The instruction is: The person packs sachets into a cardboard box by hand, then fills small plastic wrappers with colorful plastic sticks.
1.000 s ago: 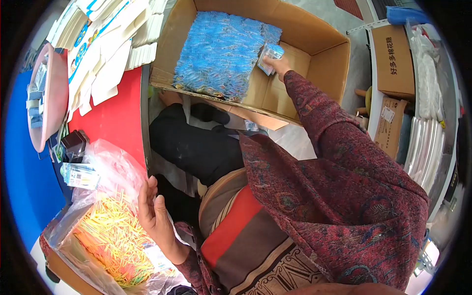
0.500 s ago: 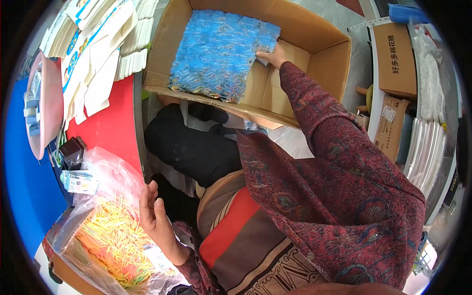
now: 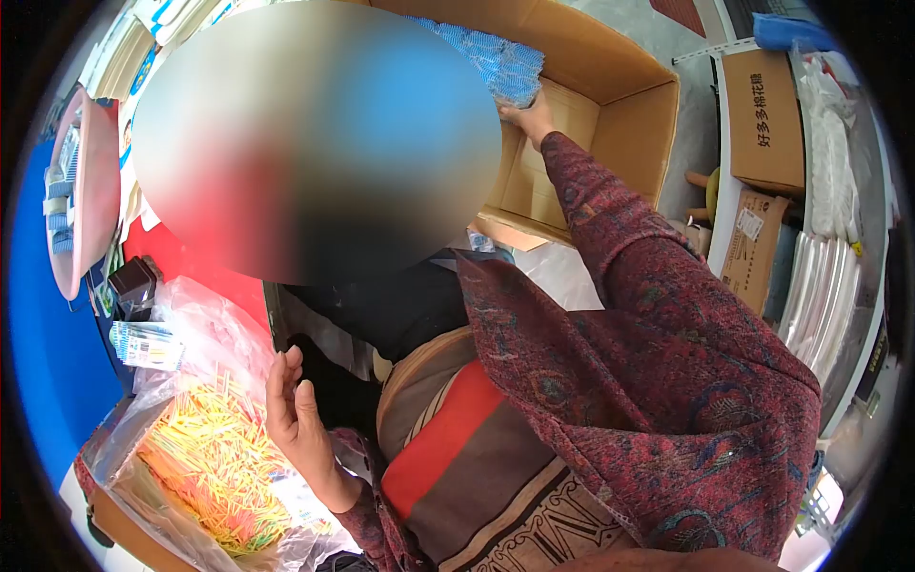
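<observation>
My right hand (image 3: 529,116) reaches into a large cardboard box (image 3: 634,95), its fingers curled against the near right corner of a mass of blue striped packets (image 3: 491,59). It seems to grip packets at that edge; how many I cannot tell. A blurred oval hides most of the packets and the box's left side. My left hand (image 3: 307,429) is raised, holding nothing, with its fingers upright and thumb apart. It is beside a plastic-lined carton of thin yellow and orange sticks (image 3: 214,458).
At left, a pink basin (image 3: 93,195) holds blue striped packets, above a blue surface (image 3: 62,353). A few packets (image 3: 148,345) lie near the clear plastic liner. White cartons (image 3: 116,62) stand behind. On the right, a shelf holds a brown box (image 3: 765,119) and clear plastic packaging (image 3: 822,296).
My right hand has shifted slightly at the packets' corner, and packets now show above its fingers. My left hand stays nearly still. A blurred oval now covers the upper left.
</observation>
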{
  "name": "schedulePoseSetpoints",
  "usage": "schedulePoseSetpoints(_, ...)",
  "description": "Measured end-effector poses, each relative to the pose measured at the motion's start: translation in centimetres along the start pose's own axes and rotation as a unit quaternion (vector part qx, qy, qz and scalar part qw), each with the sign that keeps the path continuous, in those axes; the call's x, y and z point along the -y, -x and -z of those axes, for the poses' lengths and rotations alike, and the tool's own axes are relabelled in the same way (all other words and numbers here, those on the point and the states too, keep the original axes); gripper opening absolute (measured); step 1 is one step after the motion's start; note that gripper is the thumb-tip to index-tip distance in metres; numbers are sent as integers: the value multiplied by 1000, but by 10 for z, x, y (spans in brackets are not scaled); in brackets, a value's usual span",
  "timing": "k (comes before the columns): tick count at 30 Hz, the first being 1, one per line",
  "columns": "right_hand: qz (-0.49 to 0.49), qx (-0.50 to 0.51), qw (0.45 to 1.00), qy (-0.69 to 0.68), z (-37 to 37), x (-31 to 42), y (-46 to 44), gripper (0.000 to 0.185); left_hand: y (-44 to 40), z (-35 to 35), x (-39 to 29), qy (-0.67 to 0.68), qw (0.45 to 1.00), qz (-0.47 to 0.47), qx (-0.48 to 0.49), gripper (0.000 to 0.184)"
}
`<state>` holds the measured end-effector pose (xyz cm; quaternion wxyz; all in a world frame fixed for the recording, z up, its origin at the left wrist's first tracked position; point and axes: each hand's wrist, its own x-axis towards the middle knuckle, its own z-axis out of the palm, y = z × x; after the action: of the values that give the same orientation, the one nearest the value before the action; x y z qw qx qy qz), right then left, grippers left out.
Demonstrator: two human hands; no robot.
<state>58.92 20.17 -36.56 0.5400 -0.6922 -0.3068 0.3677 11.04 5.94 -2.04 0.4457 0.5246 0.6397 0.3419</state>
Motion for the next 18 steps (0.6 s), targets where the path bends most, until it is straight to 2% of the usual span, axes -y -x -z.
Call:
schedulePoseSetpoints(4, -54, 16, 997, 50, -14, -23, -16, 68, -2, -4, -3, 4, 1000, 6, 6, 37)
schedulePoseSetpoints(8, -122, 79, 985, 90, -2, 57, 14, 71, 1, 1, -13, -9, 1000, -7, 0, 37)
schedulePoseSetpoints(9, -122, 80, 985, 92, 2, 50, 11, 71, 3, 3, -13, -16, 1000, -12, -5, 37)
schedulePoseSetpoints(12, -91, 61, 976, 189, 15, 23, 0, 66, 7, 11, -9, 2, 1000, -23, -15, 37)
schedulePoseSetpoints(16, -39, 23, 962, 269, 31, 28, 1, 58, 10, 22, -8, 32, 998, -34, -30, 37)
schedulePoseSetpoints(18, 24, -20, 896, 444, 41, 18, -11, 44, 12, 28, -8, 34, 997, -34, -54, 37)
